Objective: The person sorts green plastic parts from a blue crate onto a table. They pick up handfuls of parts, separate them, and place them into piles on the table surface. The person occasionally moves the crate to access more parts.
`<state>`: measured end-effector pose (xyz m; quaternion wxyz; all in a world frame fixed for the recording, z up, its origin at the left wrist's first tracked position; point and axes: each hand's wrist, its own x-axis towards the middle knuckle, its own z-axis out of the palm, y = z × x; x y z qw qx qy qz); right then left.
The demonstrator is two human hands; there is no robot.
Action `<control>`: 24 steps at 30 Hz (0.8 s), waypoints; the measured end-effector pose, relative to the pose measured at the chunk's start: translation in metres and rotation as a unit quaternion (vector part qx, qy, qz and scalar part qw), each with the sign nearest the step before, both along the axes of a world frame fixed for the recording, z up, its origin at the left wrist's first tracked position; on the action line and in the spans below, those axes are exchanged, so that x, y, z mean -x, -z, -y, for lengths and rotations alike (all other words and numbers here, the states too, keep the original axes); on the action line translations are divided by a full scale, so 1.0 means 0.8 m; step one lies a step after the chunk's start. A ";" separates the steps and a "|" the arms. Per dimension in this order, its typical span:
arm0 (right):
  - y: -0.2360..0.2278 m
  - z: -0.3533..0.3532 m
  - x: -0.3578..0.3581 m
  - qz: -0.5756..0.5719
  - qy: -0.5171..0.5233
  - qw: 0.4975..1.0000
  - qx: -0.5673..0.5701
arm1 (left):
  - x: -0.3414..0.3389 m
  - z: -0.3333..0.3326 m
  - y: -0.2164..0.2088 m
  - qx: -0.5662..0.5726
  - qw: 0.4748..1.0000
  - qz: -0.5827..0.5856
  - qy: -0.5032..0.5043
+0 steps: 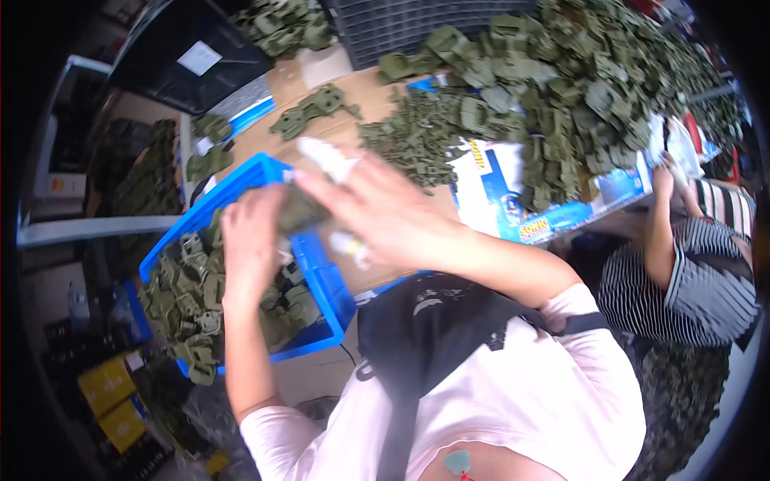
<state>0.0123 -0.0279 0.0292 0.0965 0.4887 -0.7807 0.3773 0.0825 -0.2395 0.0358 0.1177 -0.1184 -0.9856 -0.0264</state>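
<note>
My left hand (pixel 253 236) is over the near side of a blue crate (pixel 325 280), its fingers bent and closed at one end of an olive-green plastic part (pixel 301 210). That part is smeared by motion, and its exact shape cannot be made out. My right hand (pixel 383 210) reaches in from the right, just beside the part, with white wraps on some fingers. One wrapped finger points up and left; the grip of the others is blurred. Many olive-green molded parts (pixel 188 293) fill the crate below my left hand.
A cardboard-covered table (pixel 373 276) lies ahead, with a heap of green parts (pixel 553 88) at the right and a few loose green pieces (pixel 317 110) at the back. Black crates (pixel 188 56) stand behind. A person in striped clothes (pixel 682 272) sits at the right.
</note>
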 end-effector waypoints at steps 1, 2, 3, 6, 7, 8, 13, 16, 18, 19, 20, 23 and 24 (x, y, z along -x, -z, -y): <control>0.007 0.005 -0.005 0.002 0.007 0.999 -0.034 | 0.003 -0.024 -0.001 0.035 0.995 0.022 0.095; 0.016 0.000 -0.011 0.104 -0.022 0.986 -0.132 | 0.005 -0.043 0.003 0.056 0.985 0.044 0.156; 0.007 -0.001 -0.010 0.261 -0.066 0.929 -0.254 | 0.001 -0.056 0.006 0.065 0.982 0.046 0.173; 0.052 -0.028 -0.028 0.289 -0.049 0.947 -0.129 | -0.023 -0.059 0.044 0.044 0.987 0.008 0.156; 0.085 -0.042 -0.033 0.343 -0.032 0.939 -0.009 | -0.035 -0.063 0.060 0.034 0.992 -0.041 0.113; 0.110 -0.049 -0.041 0.391 -0.020 0.913 0.114 | -0.037 -0.078 0.079 -0.199 0.977 -0.064 0.049; 0.141 -0.048 -0.078 0.563 -0.052 0.802 0.193 | -0.041 -0.143 0.113 -0.623 0.770 0.001 -0.136; 0.134 -0.045 -0.072 0.574 -0.048 0.797 0.178 | -0.045 -0.136 0.115 -0.651 0.738 0.093 -0.150; 0.150 -0.044 -0.074 0.530 -0.068 0.838 0.115 | -0.064 -0.114 0.137 -0.644 0.736 0.141 -0.157; 0.156 -0.047 -0.069 0.504 -0.078 0.856 0.083 | -0.071 -0.101 0.142 -0.640 0.733 0.165 -0.158; 0.163 -0.058 -0.055 0.475 -0.083 0.872 0.091 | -0.083 -0.089 0.138 -0.563 0.786 0.168 -0.192; 0.183 -0.098 -0.016 0.410 -0.077 0.908 -0.034 | -0.103 -0.047 0.112 -0.670 0.696 0.117 -0.230; 0.198 -0.102 -0.019 0.377 -0.073 0.904 -0.189 | -0.107 -0.044 0.111 -0.738 0.628 0.106 -0.225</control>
